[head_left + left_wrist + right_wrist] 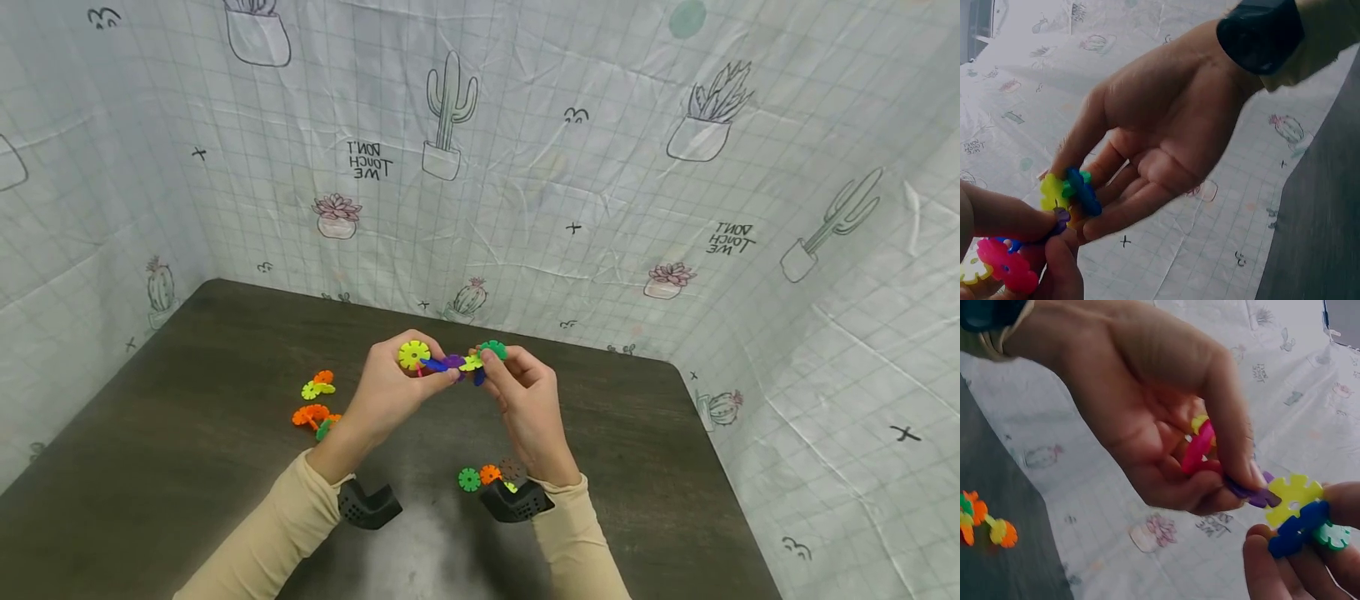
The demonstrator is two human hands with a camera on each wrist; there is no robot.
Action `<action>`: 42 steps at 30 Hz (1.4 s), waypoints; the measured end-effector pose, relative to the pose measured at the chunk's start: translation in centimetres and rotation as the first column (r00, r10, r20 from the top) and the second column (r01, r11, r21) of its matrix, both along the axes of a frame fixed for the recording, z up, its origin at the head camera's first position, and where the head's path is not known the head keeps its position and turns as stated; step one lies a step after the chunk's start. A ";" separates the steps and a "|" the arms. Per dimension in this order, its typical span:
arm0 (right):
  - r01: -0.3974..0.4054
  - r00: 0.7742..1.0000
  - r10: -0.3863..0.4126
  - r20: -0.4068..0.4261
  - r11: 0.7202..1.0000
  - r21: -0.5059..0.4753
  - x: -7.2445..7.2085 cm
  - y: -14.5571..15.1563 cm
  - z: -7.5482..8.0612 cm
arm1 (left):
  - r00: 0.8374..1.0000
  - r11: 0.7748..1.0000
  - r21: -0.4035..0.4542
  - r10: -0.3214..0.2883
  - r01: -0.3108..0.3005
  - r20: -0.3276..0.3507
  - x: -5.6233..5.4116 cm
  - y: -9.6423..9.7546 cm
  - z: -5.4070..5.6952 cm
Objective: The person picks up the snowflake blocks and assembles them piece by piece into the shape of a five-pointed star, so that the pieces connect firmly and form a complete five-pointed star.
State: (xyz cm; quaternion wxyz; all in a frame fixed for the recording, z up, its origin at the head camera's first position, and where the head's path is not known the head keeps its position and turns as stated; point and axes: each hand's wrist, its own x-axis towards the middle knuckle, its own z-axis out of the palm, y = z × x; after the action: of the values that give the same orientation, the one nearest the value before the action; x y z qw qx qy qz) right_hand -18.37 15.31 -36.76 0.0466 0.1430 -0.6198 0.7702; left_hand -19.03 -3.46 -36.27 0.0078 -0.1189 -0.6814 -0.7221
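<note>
At the far left, an orange-and-yellow cluster [318, 385] and an orange-and-green cluster [311, 415] are lying on the table [225, 483]; the latter is sitting just beside the left forearm, so a lowering sleeve could be knocking it askew.

The left hand [386, 387] is closing thumb and fingers in a pinch on a purple disc [1260, 496], its other fingers curling near a pink disc [1007, 265]. An outer yellow disc [414, 355] and a blue disc [433, 365] are sticking out by that hand — twisting the purple disc hard could be working these neighbours loose, since thin slots are probably all that is holding them.

Between the hands, the purple disc is meeting an inner yellow disc [1291, 497] edge to edge; how deeply they are slotting I cannot tell. If the notches are sitting out of line, pushing could be bending the plastic or making one disc skid off.

The right hand [532, 400] is pinching the inner yellow disc, with a second blue disc [1300, 530] and a green disc [492, 349] bunching beside it — crowded fingers could be levering those joints apart.

Below it, a loose green disc [469, 479], an orange disc [491, 474] and a brown disc [512, 469] are lying near the black wrist mount [517, 502], which could be sweeping them aside when dipping.
</note>
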 end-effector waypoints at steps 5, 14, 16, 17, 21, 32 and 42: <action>0.049 0.999 -0.048 -0.015 0.995 0.086 -0.1 0.5 0.3 | 0.999 0.999 -0.018 -0.047 0.048 0.026 0.0 -0.2 -0.1; 0.121 0.993 -0.122 0.005 0.989 0.083 -0.3 1.5 0.4 | 0.982 0.975 -0.133 -0.185 0.180 -0.029 -0.2 -1.4 0.0; 0.127 0.992 -0.128 0.013 0.990 0.063 -0.3 1.7 0.3 | 0.981 0.973 -0.143 -0.188 0.181 -0.038 -0.2 -1.6 -0.1; 0.126 0.992 -0.128 0.016 0.990 0.058 -0.3 1.8 0.3 | 0.982 0.973 -0.148 -0.186 0.178 -0.042 -0.2 -1.7 -0.3; 0.113 0.993 -0.115 0.033 0.992 0.052 -0.4 1.9 0.2 | 0.981 0.971 -0.154 -0.192 0.185 -0.034 -0.2 -1.9 -1.0; 0.091 0.993 -0.098 0.064 0.991 0.100 -0.3 1.7 0.2 | 0.967 0.968 -0.022 -0.249 0.248 -0.049 -0.5 -2.0 -1.1; 0.111 0.992 -0.123 -0.006 0.869 0.483 -0.1 2.8 -2.5 | 0.981 0.971 0.149 -0.191 0.185 0.028 -0.7 -3.1 -0.8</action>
State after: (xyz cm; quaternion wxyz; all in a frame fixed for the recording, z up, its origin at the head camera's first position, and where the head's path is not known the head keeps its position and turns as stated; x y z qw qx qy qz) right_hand -18.45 18.14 -39.24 0.0482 0.1025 -0.8002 0.5890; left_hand -19.77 -6.51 -37.05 -0.0665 -0.1667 -0.6126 -0.7698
